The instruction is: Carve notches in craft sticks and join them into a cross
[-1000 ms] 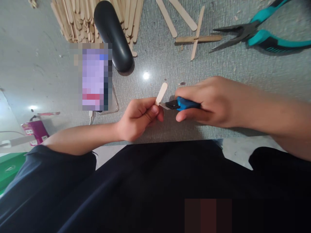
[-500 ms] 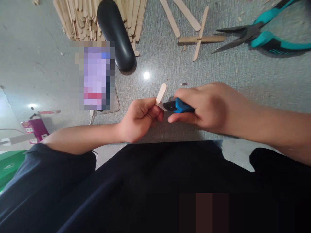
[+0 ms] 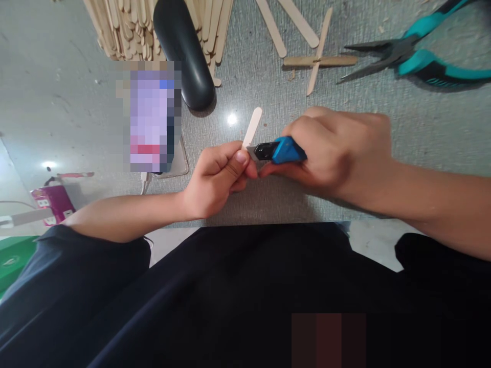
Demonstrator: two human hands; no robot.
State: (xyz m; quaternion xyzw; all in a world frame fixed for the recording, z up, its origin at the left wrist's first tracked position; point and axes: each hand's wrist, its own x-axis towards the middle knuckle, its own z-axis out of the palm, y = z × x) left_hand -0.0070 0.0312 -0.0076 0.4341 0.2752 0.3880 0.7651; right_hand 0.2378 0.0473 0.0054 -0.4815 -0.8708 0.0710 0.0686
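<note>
My left hand point(image 3: 218, 176) is closed around the lower part of a wooden craft stick point(image 3: 253, 126), whose rounded end points up and slightly right. Thumb and fingers cover its lower end. In my right hand point(image 3: 337, 145) is a blue and black utility knife point(image 3: 286, 150), gripped with its short blade pointing left. The blade tip meets the stick's edge just above my left thumb; whether it has cut in, I cannot tell. Beyond my right hand, two craft sticks form a cross point(image 3: 317, 61) on the table.
A pile of craft sticks point(image 3: 132, 36) lies at the back left, with a black oblong case point(image 3: 186, 56) over it. Near it is a blurred phone point(image 3: 149, 120) with a cable. Two loose sticks point(image 3: 299, 23) and teal-handled needle-nose pliers point(image 3: 406, 53) lie toward the back right.
More of the stick shows above my left hand, and my left thumb has come up beside the blade. My right hand has tilted and moved slightly up with the knife.
</note>
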